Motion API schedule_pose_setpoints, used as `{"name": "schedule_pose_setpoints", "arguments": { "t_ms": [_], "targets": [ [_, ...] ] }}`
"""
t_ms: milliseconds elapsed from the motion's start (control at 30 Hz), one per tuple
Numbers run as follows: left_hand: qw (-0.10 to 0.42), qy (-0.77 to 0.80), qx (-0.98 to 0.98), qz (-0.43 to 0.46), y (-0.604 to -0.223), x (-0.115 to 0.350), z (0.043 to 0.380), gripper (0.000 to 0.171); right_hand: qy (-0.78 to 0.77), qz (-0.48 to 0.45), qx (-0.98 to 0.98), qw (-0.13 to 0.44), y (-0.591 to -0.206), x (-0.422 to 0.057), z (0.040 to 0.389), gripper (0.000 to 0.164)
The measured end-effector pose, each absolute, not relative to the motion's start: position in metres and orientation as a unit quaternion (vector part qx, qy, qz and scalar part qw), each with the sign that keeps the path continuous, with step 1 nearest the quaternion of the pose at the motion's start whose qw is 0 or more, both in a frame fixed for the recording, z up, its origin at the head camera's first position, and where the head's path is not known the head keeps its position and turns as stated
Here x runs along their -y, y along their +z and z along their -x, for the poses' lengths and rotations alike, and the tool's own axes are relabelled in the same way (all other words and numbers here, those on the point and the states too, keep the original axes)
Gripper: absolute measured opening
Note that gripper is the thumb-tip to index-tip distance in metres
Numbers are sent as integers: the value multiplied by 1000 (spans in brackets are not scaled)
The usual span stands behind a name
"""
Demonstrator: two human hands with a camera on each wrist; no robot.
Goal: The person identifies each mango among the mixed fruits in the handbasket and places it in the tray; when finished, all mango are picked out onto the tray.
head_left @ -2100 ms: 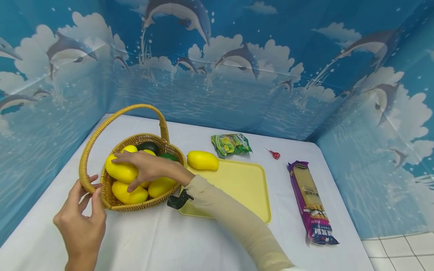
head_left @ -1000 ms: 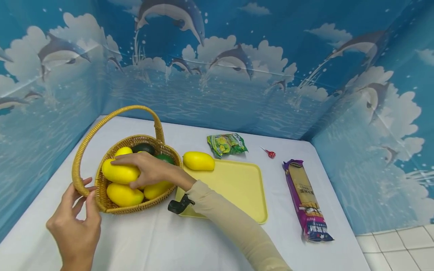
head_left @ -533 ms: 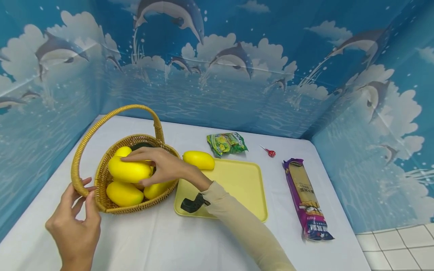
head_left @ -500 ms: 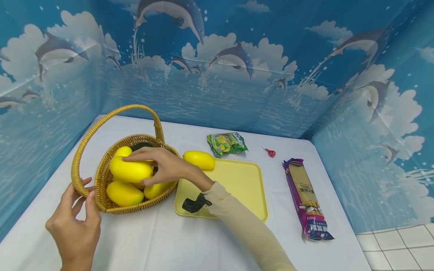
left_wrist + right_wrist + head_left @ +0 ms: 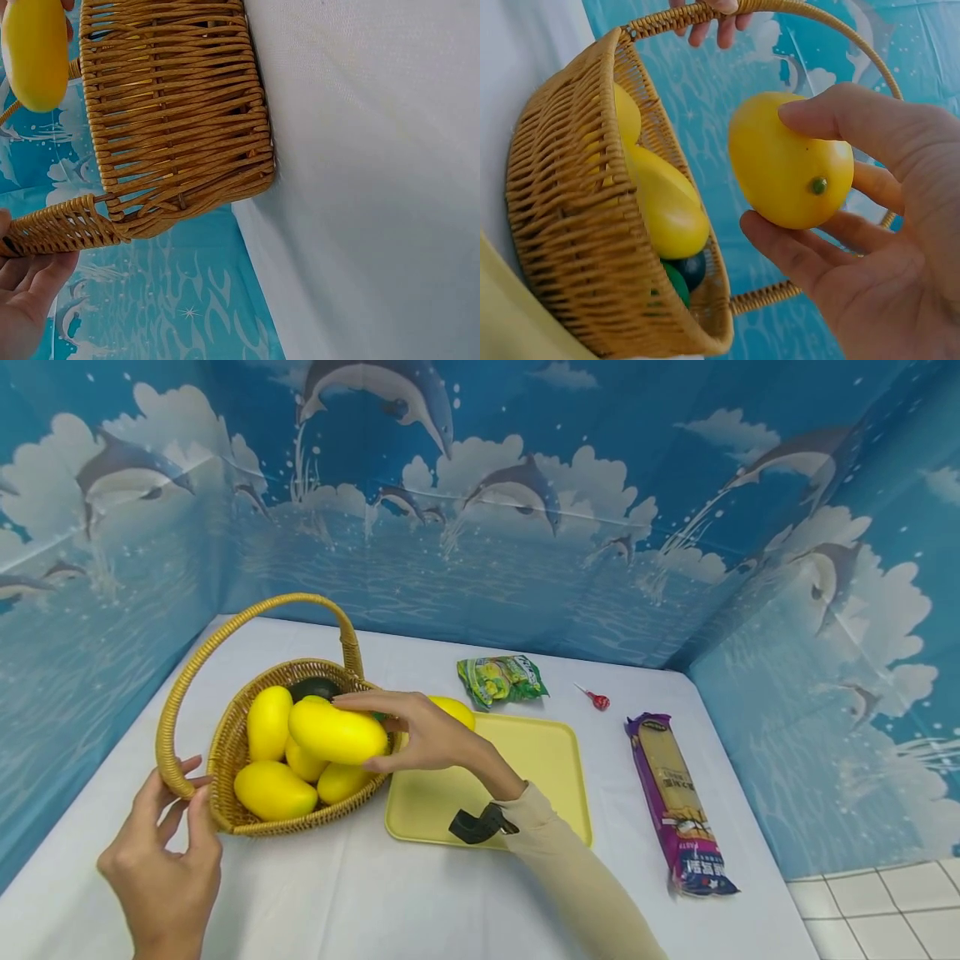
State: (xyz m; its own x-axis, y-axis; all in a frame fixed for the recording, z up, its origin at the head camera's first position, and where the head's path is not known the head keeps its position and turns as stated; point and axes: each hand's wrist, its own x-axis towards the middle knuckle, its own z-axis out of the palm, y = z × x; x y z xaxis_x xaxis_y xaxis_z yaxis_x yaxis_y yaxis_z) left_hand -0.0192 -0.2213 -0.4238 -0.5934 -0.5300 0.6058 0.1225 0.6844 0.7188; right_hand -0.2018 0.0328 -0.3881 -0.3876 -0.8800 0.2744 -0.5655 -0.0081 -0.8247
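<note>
My right hand grips a yellow mango between thumb and fingers, over the right part of the wicker basket. In the right wrist view that mango is above the rim, apart from the other fruit. Several yellow mangoes and a dark green fruit lie inside the basket. At the basket's left side my left hand pinches the lower end of the arched handle; the left wrist view shows its fingers under the handle base.
A yellow tray lies right of the basket, with another mango at its back left corner, partly hidden by my right hand. Behind it is a green candy bag. A red lollipop and a purple pasta pack lie farther right.
My right hand has gripped the mango at the basket's left, lifted it and carried it rightward, uncovering mangoes beneath. My left hand has stayed on the handle.
</note>
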Motion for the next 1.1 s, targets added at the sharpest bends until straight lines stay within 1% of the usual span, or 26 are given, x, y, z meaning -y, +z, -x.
{"name": "schedule_pose_setpoints", "arguments": {
  "t_ms": [200, 567, 700, 900, 1100],
  "targets": [
    [429, -377, 810, -135, -425, 220, 19, 47, -506, 489, -692, 159, -393, -63, 199, 71],
    [435, -385, 805, -122, -424, 221, 18, 47, -532, 443, -704, 157, -407, -124, 199, 71],
    [425, -381, 812, -118, -423, 223, 16, 44, -543, 432, -701, 163, -414, -142, 199, 70],
    [425, -379, 814, -115, -422, 223, 16, 45, -557, 391, -710, 184, -430, -164, 196, 69],
    [421, -378, 818, -107, -423, 224, 16, 45, -541, 382, -725, 188, -444, -173, 196, 70]
  ]
}}
